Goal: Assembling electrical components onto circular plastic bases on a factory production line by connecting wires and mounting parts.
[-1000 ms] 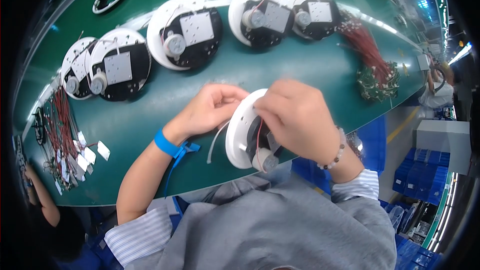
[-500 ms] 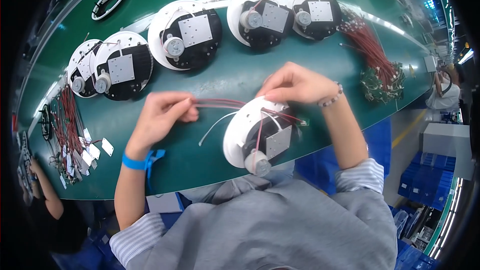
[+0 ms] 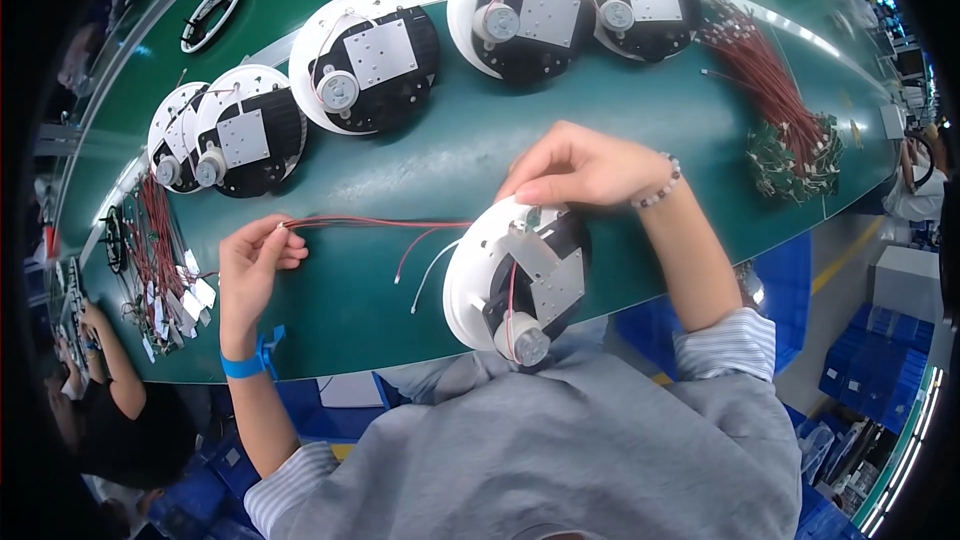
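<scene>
Near the table's front edge, a round white-and-black motor assembly (image 3: 465,280) stands tilted, its metal plate and small round motor (image 3: 522,338) facing right. My right hand (image 3: 590,175) is closed on its upper rim, thumb and fingers pinching the edge. Beside those fingertips a small green circuit board (image 3: 533,218) sits against the face. From the white disc's left side, red wires (image 3: 380,223) stretch leftward, nearly straight. My left hand (image 3: 255,265) pinches their far ends between thumb and fingers. A loose white wire (image 3: 432,275) and a shorter red one hang beside the disc.
Several similar assemblies (image 3: 385,60) stand along the back of the green table (image 3: 400,165). Red-wired circuit boards (image 3: 800,155) are heaped at right, red wires with white tags (image 3: 170,285) at left. An oval ring (image 3: 212,15) lies far left. Another person's arm (image 3: 115,365) shows at left.
My left hand has moved left, drawing the red wires out longer. The green circuit board has shifted from the assembly's right side to its upper face, by my right fingertips.
</scene>
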The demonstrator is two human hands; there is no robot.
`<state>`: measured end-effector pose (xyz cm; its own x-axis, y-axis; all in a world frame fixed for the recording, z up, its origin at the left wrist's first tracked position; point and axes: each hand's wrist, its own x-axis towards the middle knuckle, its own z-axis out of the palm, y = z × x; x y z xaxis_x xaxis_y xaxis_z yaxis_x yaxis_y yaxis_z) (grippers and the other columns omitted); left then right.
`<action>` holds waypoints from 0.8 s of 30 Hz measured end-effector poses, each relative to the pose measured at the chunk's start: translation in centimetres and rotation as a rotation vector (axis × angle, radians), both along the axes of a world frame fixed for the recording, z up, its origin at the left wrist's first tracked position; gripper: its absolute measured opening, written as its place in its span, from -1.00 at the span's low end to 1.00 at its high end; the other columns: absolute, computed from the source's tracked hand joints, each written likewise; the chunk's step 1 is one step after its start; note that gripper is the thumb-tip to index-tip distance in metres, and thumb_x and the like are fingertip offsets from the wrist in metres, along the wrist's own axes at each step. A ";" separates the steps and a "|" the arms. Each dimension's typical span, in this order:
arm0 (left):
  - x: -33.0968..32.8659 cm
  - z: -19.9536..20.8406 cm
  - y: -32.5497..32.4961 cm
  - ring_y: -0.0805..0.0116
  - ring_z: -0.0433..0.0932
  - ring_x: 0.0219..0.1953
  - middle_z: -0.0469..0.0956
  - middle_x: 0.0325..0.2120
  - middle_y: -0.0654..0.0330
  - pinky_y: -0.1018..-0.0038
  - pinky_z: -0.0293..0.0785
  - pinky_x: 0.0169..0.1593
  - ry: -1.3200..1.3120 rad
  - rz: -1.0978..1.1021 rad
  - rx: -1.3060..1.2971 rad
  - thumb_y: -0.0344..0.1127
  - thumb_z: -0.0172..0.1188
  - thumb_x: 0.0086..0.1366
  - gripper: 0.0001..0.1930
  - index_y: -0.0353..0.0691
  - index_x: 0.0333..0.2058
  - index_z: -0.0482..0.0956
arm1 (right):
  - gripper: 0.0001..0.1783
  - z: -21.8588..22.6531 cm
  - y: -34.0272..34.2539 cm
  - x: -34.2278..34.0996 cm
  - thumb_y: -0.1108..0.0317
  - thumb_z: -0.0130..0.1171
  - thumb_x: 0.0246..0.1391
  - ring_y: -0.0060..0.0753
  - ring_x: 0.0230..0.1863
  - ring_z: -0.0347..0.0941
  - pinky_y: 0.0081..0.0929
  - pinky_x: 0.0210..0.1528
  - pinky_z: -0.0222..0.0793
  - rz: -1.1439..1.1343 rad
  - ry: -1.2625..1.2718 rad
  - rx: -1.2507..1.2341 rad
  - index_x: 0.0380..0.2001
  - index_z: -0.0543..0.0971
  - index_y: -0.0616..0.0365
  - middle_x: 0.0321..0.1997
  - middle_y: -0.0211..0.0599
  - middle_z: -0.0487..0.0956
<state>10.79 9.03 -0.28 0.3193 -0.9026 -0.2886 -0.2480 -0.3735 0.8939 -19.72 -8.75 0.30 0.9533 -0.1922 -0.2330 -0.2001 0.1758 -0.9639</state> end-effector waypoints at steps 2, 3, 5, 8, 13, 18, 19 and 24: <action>0.0 0.3 -0.2 0.51 0.46 -0.56 0.47 -0.53 0.19 0.67 0.39 -0.50 -0.029 -0.001 0.055 -0.41 -0.07 0.17 -0.81 -0.37 -0.27 0.41 | -0.81 -0.1 -0.1 -0.1 0.50 0.02 -0.07 -0.57 -0.35 0.37 -0.66 -0.28 0.27 0.010 0.008 -0.020 -0.34 0.50 0.35 -0.37 -0.26 0.51; -0.1 0.4 -0.4 0.51 0.46 -0.56 0.47 -0.52 0.19 0.67 0.38 -0.51 -0.050 -0.011 0.105 -0.41 -0.07 0.16 -0.80 -0.36 -0.26 0.40 | -0.81 -0.1 -0.2 -0.4 0.49 0.02 -0.07 -0.57 -0.35 0.37 -0.66 -0.28 0.27 -0.004 0.004 -0.008 -0.34 0.50 0.35 -0.38 -0.27 0.51; -0.7 1.5 -0.4 0.52 0.44 -0.57 0.48 -0.50 0.17 0.66 0.35 -0.53 -0.410 0.040 0.024 -0.42 -0.05 0.14 -0.80 -0.36 -0.25 0.40 | -0.81 -0.1 -0.3 -0.6 0.49 0.02 -0.07 -0.58 -0.35 0.37 -0.66 -0.28 0.27 -0.019 0.002 0.003 -0.34 0.50 0.35 -0.38 -0.28 0.51; -1.8 3.3 -0.2 0.53 0.42 -0.60 0.48 -0.48 0.17 0.64 0.31 -0.57 -0.904 0.167 -0.211 -0.46 0.02 0.06 -0.78 -0.33 -0.27 0.42 | -0.82 -0.1 -0.3 -0.6 0.48 0.02 -0.07 -0.59 -0.35 0.36 -0.67 -0.27 0.27 -0.037 0.015 -0.056 -0.35 0.49 0.35 -0.39 -0.30 0.51; -8.7 4.4 -1.6 0.43 0.45 -0.62 0.49 -0.56 0.14 0.62 0.35 -0.55 -0.554 -0.170 -0.423 -0.49 0.10 -0.03 -0.86 -0.33 -0.42 0.46 | -0.82 0.3 -0.2 -0.3 0.46 0.02 -0.07 -0.59 -0.34 0.36 -0.65 -0.27 0.27 -0.023 0.019 -0.088 -0.37 0.49 0.34 -0.39 -0.30 0.50; -10.5 1.7 -3.6 0.39 0.49 -0.59 0.49 -0.60 0.08 0.57 0.37 -0.55 -0.371 -0.337 -0.235 -0.45 0.10 -0.02 -0.88 -0.36 -0.46 0.46 | -0.82 -0.1 0.1 -0.5 0.45 0.03 -0.07 -0.58 -0.35 0.36 -0.64 -0.27 0.27 -0.053 -0.010 -0.044 -0.38 0.49 0.35 -0.39 -0.30 0.50; -10.7 1.5 -3.7 0.39 0.50 -0.59 0.49 -0.62 0.09 0.57 0.37 -0.56 -0.326 -0.302 -0.247 -0.44 0.10 -0.01 -0.89 -0.36 -0.48 0.46 | -0.82 0.1 0.1 -0.5 0.45 0.03 -0.07 -0.58 -0.35 0.36 -0.65 -0.27 0.27 -0.046 0.012 -0.045 -0.38 0.49 0.35 -0.40 -0.31 0.50; -9.4 1.8 -3.7 0.53 0.45 -0.59 0.48 -0.66 0.19 0.66 0.32 -0.53 -0.179 -0.346 -0.108 -0.50 0.07 0.02 -0.92 -0.42 -0.52 0.48 | -0.81 0.2 -0.1 -0.6 0.45 0.02 -0.06 -0.61 -0.36 0.35 -0.67 -0.28 0.27 -0.038 0.036 -0.090 -0.36 0.49 0.34 -0.40 -0.33 0.50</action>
<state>1.40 5.34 1.50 0.0278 -0.9878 -0.1531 -0.4980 -0.1465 0.8547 -20.33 -8.88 0.53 0.9363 -0.2500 -0.2467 -0.2293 0.0969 -0.9685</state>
